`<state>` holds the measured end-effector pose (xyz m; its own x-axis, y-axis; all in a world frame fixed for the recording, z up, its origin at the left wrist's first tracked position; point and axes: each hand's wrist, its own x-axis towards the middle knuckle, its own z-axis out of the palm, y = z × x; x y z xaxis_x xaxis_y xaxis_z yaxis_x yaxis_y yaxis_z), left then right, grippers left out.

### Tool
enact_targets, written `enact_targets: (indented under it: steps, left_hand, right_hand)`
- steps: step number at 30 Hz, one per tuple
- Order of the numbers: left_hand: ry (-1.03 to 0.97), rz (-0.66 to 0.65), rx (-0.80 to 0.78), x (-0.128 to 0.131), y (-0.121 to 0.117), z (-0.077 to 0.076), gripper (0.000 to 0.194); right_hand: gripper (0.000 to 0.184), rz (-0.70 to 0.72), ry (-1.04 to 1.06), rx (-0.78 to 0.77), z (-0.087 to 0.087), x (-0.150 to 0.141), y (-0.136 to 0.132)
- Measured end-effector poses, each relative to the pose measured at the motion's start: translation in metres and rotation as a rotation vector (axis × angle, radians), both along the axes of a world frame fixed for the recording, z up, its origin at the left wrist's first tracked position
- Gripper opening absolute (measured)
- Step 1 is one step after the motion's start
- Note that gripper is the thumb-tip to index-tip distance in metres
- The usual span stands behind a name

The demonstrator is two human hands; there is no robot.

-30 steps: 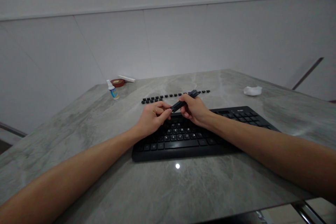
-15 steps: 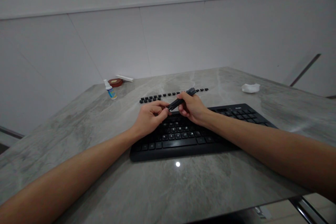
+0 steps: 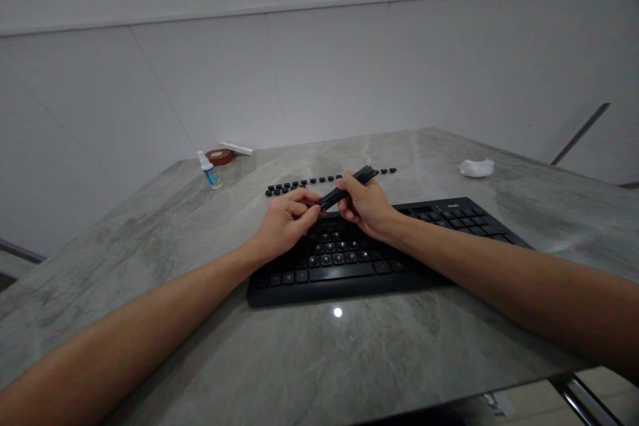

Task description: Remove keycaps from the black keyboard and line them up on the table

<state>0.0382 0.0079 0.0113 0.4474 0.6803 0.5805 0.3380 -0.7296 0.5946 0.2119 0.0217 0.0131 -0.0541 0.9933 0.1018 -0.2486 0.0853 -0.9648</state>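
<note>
My right hand (image 3: 368, 208) is closed around a black pen-shaped tool (image 3: 334, 198), held slanted with its lower end pointing down to the left. My left hand (image 3: 283, 225) pinches thumb and fingers together right at that end; whatever small thing sits between them is too hidden to name. Beneath both hands lies a black keyboard (image 3: 344, 271), where many keycaps are off and the bare key posts show in the middle. Behind the hands, several loose black keycaps (image 3: 295, 184) stand in rows on the table, some covered by the hands and the tool.
The grey marbled table (image 3: 210, 339) meets a pale wall (image 3: 324, 73). At the back left are a small spray bottle (image 3: 212, 174), a reddish-brown case (image 3: 219, 158) and a white strip (image 3: 237, 148). A crumpled white cloth or tissue (image 3: 476, 168) lies at the right.
The black tool has turned slightly in my right hand, and its upper end sits a little farther right. My left hand keeps its pinch almost in place.
</note>
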Motion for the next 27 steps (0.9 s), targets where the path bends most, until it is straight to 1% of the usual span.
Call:
enact_targets:
  steps: [5,11,15,23,27]
  left_hand:
    - [-0.038,-0.003,-0.038,0.001,0.0,-0.001,0.043]
    - [-0.014,-0.016,-0.128,0.002,0.001,0.0,0.045]
    - [-0.012,-0.025,-0.134,0.001,0.004,-0.002,0.045]
    - [-0.011,-0.064,-0.192,0.001,0.005,0.001,0.048]
    - [-0.043,-0.035,-0.221,0.005,0.005,0.002,0.047]
  right_hand:
    - [0.021,-0.035,-0.106,0.117,0.0,0.0,-0.003]
    - [0.023,-0.115,-0.241,0.231,0.001,-0.001,-0.01]
    - [0.022,-0.14,-0.28,0.249,0.002,-0.002,-0.012]
    - [0.021,-0.119,-0.283,0.255,0.001,-0.005,-0.013]
    - [0.02,-0.142,-0.264,0.256,0.001,-0.005,-0.014]
